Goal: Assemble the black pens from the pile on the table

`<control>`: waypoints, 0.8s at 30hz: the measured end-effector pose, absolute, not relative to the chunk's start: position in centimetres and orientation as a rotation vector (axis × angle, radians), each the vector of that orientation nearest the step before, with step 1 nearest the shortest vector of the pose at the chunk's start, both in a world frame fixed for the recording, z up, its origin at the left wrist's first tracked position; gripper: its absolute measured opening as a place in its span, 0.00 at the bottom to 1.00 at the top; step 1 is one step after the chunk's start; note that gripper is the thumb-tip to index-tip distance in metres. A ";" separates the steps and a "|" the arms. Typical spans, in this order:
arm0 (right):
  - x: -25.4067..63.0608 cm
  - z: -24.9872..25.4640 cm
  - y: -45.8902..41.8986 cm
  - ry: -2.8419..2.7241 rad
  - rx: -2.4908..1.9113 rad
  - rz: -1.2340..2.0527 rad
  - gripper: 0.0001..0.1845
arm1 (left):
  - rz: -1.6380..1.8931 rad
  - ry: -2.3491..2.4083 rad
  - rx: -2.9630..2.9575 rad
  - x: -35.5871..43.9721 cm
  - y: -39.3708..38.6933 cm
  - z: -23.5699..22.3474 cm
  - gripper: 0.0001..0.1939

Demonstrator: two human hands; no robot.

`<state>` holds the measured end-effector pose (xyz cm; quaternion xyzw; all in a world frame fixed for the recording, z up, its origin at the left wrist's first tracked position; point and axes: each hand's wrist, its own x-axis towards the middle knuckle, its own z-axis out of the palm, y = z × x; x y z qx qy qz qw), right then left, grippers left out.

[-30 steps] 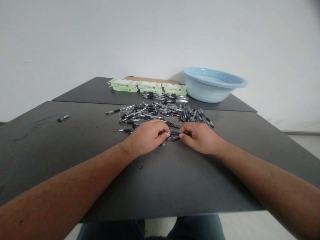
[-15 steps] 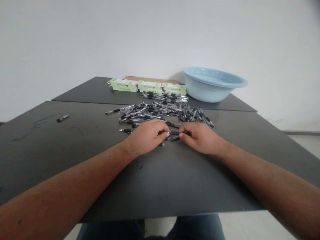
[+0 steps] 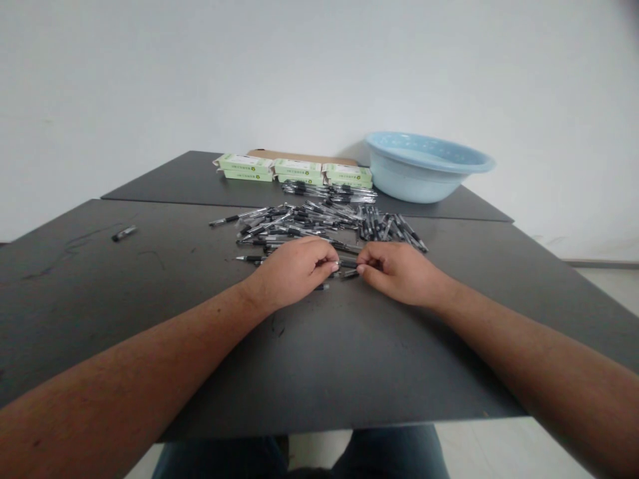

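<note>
Between my hands runs a pen (image 3: 348,264) with a dark grip, lying crosswise just above the near edge of a pen heap. My left hand (image 3: 302,271) pinches its left end between thumb and fingers. At the other end, the fingertips of my right hand (image 3: 394,271) are closed on it. Loose pens (image 3: 279,223), clear with black grips, lie in a jumble right behind both hands. A short dark pen part (image 3: 349,275) rests on the table below the held pen. My left hand covers some of the pens.
Behind the heap sit neat stacks of pens (image 3: 329,191) and green-and-white boxes (image 3: 299,167) two high. A light blue basin (image 3: 424,173) stands at the back right, near the wall. One pen piece (image 3: 124,233) lies alone on the left of the dark table (image 3: 349,372).
Both hands hold nearly the same place and grip. The whole view has shifted very slightly; the pens and boxes look unmoved.
</note>
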<state>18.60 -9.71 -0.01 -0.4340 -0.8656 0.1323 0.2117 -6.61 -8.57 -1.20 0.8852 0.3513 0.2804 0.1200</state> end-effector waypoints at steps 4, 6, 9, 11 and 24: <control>18.6 0.0 -9.7 -2.406 -1.208 0.379 0.04 | 0.832 1.025 2.586 -6.6 -8.5 -1.3 0.05; 18.6 0.0 -9.8 -2.409 -1.218 0.391 0.05 | 0.835 1.015 2.590 -6.6 -8.4 -1.3 0.05; 18.6 0.0 -9.8 -2.377 -1.216 0.402 0.05 | 0.854 1.034 2.593 -6.6 -8.5 -1.2 0.05; 18.6 0.0 -9.8 -2.387 -1.200 0.393 0.05 | 0.864 1.047 2.593 -6.5 -8.5 -1.1 0.05; 19.6 0.0 -9.0 -2.374 -1.228 0.283 0.06 | 1.005 1.168 2.461 -6.7 -8.6 -1.4 0.09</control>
